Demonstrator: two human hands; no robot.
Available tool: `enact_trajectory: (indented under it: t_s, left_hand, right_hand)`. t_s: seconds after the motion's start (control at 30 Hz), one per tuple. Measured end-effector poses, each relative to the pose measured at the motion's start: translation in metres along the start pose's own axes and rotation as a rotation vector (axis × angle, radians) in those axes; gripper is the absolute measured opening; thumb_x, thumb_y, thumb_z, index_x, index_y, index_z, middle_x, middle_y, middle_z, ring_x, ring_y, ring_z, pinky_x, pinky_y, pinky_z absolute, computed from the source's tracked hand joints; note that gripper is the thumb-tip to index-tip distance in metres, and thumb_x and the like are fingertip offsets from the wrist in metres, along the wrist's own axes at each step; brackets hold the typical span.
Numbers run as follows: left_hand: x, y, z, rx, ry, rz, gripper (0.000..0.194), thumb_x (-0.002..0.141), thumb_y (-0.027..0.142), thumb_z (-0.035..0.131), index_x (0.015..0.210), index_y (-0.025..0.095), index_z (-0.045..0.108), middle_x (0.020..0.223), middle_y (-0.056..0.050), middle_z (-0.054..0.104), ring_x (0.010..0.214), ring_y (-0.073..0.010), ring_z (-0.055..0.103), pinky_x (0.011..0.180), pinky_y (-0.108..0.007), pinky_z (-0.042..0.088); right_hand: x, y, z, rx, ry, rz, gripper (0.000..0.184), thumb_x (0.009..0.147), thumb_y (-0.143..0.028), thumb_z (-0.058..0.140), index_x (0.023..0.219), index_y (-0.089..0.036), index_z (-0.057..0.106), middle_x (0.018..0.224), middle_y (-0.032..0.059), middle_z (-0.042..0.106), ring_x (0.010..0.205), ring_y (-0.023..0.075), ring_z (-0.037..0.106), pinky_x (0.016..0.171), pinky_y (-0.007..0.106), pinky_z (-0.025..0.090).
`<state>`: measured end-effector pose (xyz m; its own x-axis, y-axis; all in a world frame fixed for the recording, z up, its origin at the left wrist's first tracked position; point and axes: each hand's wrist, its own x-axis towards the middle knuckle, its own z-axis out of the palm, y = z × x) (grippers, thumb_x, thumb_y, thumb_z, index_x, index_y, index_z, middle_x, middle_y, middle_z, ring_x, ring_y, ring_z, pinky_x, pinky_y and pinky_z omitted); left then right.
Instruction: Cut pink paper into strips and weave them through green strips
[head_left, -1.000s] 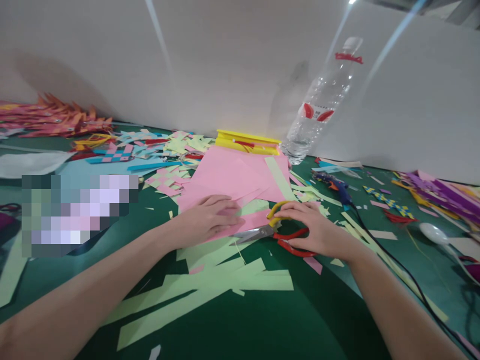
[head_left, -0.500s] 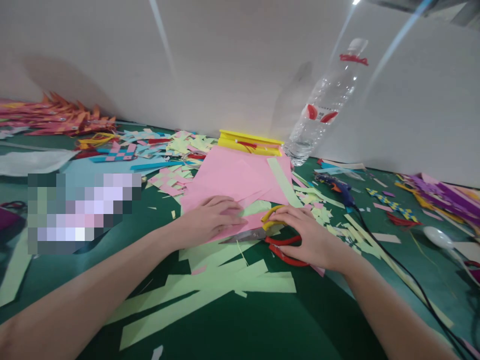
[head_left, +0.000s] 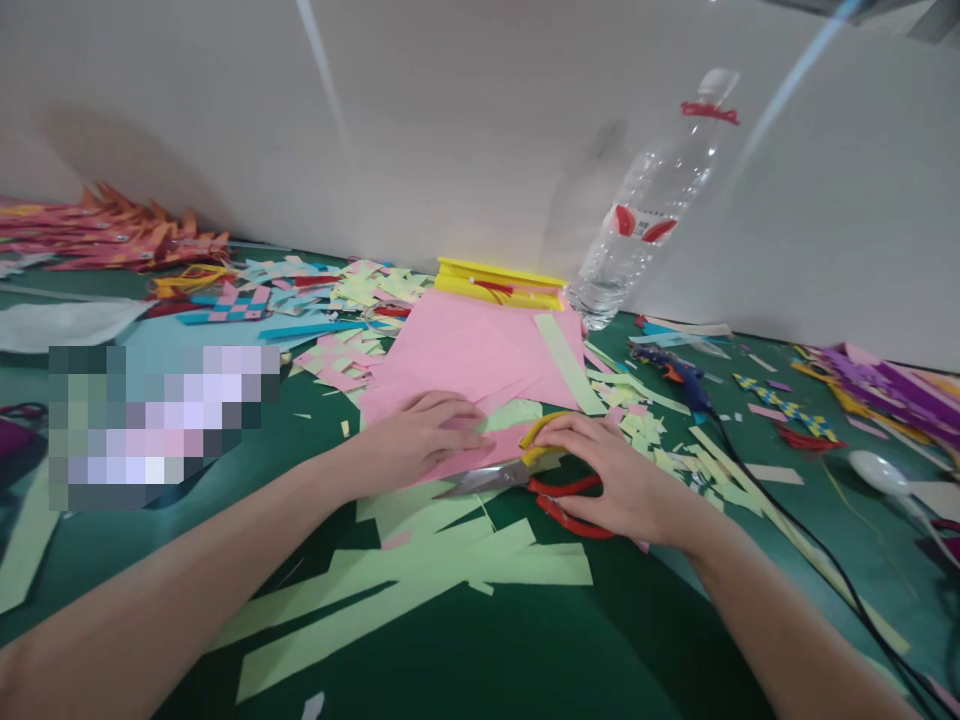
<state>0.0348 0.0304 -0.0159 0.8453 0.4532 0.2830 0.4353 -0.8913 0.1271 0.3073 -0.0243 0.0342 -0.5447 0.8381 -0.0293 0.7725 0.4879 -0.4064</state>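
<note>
My left hand [head_left: 427, 437] lies flat with its fingers stretched over the pink paper [head_left: 487, 345]. In my right hand [head_left: 611, 470] I hold scissors [head_left: 487, 480] with one yellow and one red handle loop. Their metal blades point left, just below my left fingertips, over the near edge of the pink paper. Whether the blades touch the paper I cannot tell. Light green paper strips [head_left: 450, 562] lie crossed in front of my hands. A single green strip [head_left: 568, 365] rests on the right side of the pink paper.
A clear plastic bottle [head_left: 637, 225] leans at the wall behind a yellow folded piece [head_left: 499, 285]. At right are a blue glue gun [head_left: 679, 378] with a black cord and a white spoon [head_left: 879, 473]. Paper scraps [head_left: 382, 290] and orange folded paper [head_left: 142, 235] lie left; a blurred patch hides something.
The scissors have shifted slightly toward me, and more of their blades shows. My left hand has stayed in place on the pink paper.
</note>
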Motion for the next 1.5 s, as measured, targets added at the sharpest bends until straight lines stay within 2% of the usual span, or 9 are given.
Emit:
enact_trajectory:
  t_s: [0.27,0.43,0.63,0.73,0.83,0.93,1.13,1.33,1.5]
  left_hand:
    - [0.0,0.001,-0.001,-0.056,0.004,-0.016,0.034,0.099,0.025,0.041,0.13,0.03,0.054,0.134,-0.006,0.053,0.128,-0.0224,0.04,0.104,-0.042,0.035]
    - [0.0,0.001,-0.002,-0.06,0.008,-0.028,0.034,0.1,0.026,0.039,0.129,0.031,0.055,0.133,-0.005,0.054,0.127,-0.0208,0.041,0.104,-0.04,0.034]
    - [0.008,0.01,0.002,0.069,0.025,-0.029,0.036,0.097,0.02,0.043,0.133,0.021,0.05,0.131,-0.009,0.055,0.127,-0.0244,0.041,0.107,-0.044,0.03]
    - [0.012,0.015,0.002,0.116,0.109,-0.014,0.028,0.099,0.022,0.038,0.116,0.017,0.06,0.114,-0.007,0.065,0.115,-0.0216,0.051,0.107,-0.044,0.029]
    - [0.009,0.013,-0.003,0.097,0.17,0.02,0.03,0.1,0.025,0.036,0.101,0.018,0.065,0.095,-0.003,0.071,0.099,-0.0179,0.059,0.108,-0.042,0.028]
    - [0.004,0.008,-0.009,0.024,0.177,0.019,0.028,0.099,0.026,0.039,0.103,0.019,0.066,0.1,-0.003,0.072,0.098,-0.0166,0.061,0.104,-0.039,0.034]
    - [0.002,0.007,-0.017,-0.084,0.054,0.008,0.036,0.101,0.031,0.033,0.114,0.02,0.064,0.117,-0.005,0.069,0.109,-0.0173,0.061,0.104,-0.038,0.039]
    - [0.004,0.008,-0.007,-0.119,-0.036,0.007,0.037,0.102,0.028,0.03,0.13,0.024,0.053,0.133,-0.001,0.059,0.128,-0.0146,0.047,0.112,-0.037,0.028]
    - [0.003,0.004,0.0,-0.103,-0.087,-0.011,0.038,0.102,0.026,0.03,0.135,0.024,0.049,0.139,0.0,0.052,0.134,-0.0133,0.039,0.114,-0.036,0.023]
  right_hand:
    - [0.001,-0.007,0.008,0.017,0.048,0.016,0.036,0.081,-0.039,0.06,0.116,-0.03,0.055,0.129,0.0046,0.052,0.12,0.0272,0.048,0.098,0.045,0.042]
    - [-0.001,-0.008,0.009,0.01,0.028,0.039,0.036,0.082,-0.039,0.058,0.117,-0.031,0.055,0.13,0.0043,0.051,0.118,0.0279,0.049,0.095,0.046,0.043]
    - [0.001,-0.006,0.005,0.032,0.017,0.057,0.039,0.078,-0.038,0.062,0.115,-0.028,0.056,0.129,0.0051,0.052,0.119,0.0279,0.048,0.099,0.047,0.038]
    - [0.003,-0.004,0.003,0.026,0.033,0.033,0.035,0.076,-0.035,0.064,0.11,-0.027,0.059,0.125,0.0051,0.055,0.118,0.0271,0.049,0.101,0.046,0.035]
    - [0.002,-0.001,0.001,0.024,0.029,0.004,0.033,0.077,-0.036,0.063,0.11,-0.027,0.059,0.125,0.0056,0.056,0.114,0.0268,0.052,0.099,0.046,0.037]
    - [0.002,0.002,-0.001,0.027,0.028,-0.004,0.034,0.078,-0.036,0.062,0.111,-0.028,0.059,0.124,0.0057,0.057,0.113,0.0266,0.053,0.099,0.046,0.036]
    - [0.0,0.012,-0.006,0.031,0.06,-0.011,0.033,0.076,-0.032,0.063,0.109,-0.029,0.059,0.122,0.0048,0.058,0.113,0.0268,0.054,0.097,0.046,0.036]
    - [-0.001,0.021,-0.008,0.019,0.058,-0.011,0.035,0.075,-0.03,0.063,0.11,-0.028,0.058,0.121,0.0057,0.059,0.111,0.027,0.055,0.098,0.048,0.034]
    - [-0.001,0.017,-0.005,0.006,0.056,-0.01,0.033,0.077,-0.033,0.062,0.11,-0.027,0.056,0.122,0.0056,0.057,0.113,0.0266,0.053,0.098,0.048,0.035]
